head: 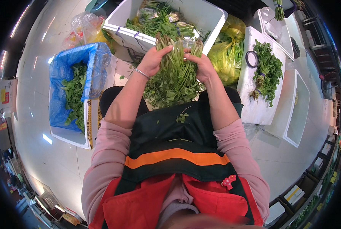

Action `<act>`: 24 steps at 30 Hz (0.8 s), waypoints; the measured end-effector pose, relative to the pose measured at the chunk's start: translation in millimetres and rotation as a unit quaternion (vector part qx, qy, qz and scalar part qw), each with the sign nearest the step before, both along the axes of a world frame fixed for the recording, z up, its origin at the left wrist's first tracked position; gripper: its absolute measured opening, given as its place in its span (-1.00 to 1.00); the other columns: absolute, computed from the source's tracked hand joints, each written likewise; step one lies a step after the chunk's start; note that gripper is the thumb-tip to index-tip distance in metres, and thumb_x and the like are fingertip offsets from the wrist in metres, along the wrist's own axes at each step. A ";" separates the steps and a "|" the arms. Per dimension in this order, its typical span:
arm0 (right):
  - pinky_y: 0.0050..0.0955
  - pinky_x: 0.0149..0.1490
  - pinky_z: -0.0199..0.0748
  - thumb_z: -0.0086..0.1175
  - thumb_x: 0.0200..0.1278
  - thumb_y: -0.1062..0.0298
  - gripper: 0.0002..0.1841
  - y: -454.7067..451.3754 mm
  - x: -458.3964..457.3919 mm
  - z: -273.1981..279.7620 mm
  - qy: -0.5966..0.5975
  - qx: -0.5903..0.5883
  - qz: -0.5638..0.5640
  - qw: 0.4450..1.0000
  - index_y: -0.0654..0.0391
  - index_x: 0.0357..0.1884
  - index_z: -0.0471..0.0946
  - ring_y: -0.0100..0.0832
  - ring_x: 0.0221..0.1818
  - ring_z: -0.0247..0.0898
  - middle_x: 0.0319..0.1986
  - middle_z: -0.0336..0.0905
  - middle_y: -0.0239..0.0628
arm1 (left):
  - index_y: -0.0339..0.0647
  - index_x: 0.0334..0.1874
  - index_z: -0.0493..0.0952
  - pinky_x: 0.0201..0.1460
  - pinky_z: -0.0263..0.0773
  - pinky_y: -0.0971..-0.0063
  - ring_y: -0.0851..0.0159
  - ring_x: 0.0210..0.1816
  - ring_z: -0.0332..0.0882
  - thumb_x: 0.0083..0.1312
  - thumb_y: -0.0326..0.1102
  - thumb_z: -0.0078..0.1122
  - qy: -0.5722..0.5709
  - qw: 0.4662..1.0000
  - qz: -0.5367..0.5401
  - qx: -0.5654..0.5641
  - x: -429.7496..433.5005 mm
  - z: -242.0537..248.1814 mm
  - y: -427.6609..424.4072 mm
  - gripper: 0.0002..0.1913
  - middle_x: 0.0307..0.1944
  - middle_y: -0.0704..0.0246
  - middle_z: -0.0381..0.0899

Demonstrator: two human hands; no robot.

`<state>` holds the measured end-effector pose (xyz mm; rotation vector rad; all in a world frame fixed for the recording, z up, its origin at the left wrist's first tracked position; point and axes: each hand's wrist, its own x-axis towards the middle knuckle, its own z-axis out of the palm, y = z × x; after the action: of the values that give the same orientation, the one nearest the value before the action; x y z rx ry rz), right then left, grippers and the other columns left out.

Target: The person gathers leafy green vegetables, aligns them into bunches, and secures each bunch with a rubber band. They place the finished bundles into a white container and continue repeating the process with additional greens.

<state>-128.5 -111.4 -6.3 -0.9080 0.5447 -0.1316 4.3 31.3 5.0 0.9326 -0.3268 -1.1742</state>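
Between my knees I hold leafy green herbs with pale stems, root ends up and leaves hanging down. My left hand (153, 63) grips the thicker bunch of stems (170, 64), its thumb across the front. My right hand (204, 67) is closed around another bunch of stems (191, 67) beside it. The leaves of the two overlap below, so I cannot tell where one bunch ends. Just beyond my hands stands a white foam box (210, 20) with banded bunches of greens (161, 25) in it. A loose sprig (182, 117) lies on my dark apron (170, 128).
At left, a foam box lined with blue plastic (59, 86) contains leafy greens (76, 94). Right of me, banded herbs (269, 71) and a dark-rimmed roll (251, 59) lie on a foam lid (253, 100). A yellow bag of greens (226, 57) and another foam box (297, 114) stand nearby.
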 end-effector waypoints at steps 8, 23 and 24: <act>-0.33 0.04 0.40 0.22 0.11 0.42 -0.57 7.1 2.1 4.3 -0.018 -0.014 0.006 1.000 0.23 0.05 0.42 -0.37 -0.05 0.44 -0.09 0.52 -0.24 | -0.28 -0.07 0.47 -0.34 0.47 0.58 0.48 -0.31 0.53 0.24 -0.33 0.23 -0.111 0.990 0.003 0.084 -1.5 5.9 1.1 -0.73 -0.24 0.37 0.58; -0.24 0.05 0.40 0.19 0.11 0.44 -0.63 -4.8 2.0 -6.9 0.006 0.058 -0.113 0.992 0.20 0.00 0.45 -0.31 -0.07 0.44 -0.12 0.52 -0.27 | -0.21 -0.28 0.49 -0.49 0.29 0.61 0.49 -0.49 0.41 0.22 -0.33 0.24 -0.096 0.985 0.105 0.093 10.8 -15.2 -0.3 -0.85 -0.48 0.48 0.47; -0.22 0.04 0.41 0.19 0.12 0.44 -0.63 -9.7 1.9 -8.6 -0.002 0.063 -0.139 0.988 0.20 0.00 0.45 -0.30 -0.08 0.45 -0.13 0.53 -0.26 | -0.21 -0.30 0.49 -0.48 0.29 0.60 0.48 -0.47 0.42 0.22 -0.34 0.24 -0.080 0.985 0.132 0.076 15.2 -15.7 0.8 -0.87 -0.49 0.48 0.47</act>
<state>-126.7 -121.2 -14.9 -0.7048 0.6669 -0.3469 19.5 32.1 -10.7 1.1705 -0.2348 -0.8917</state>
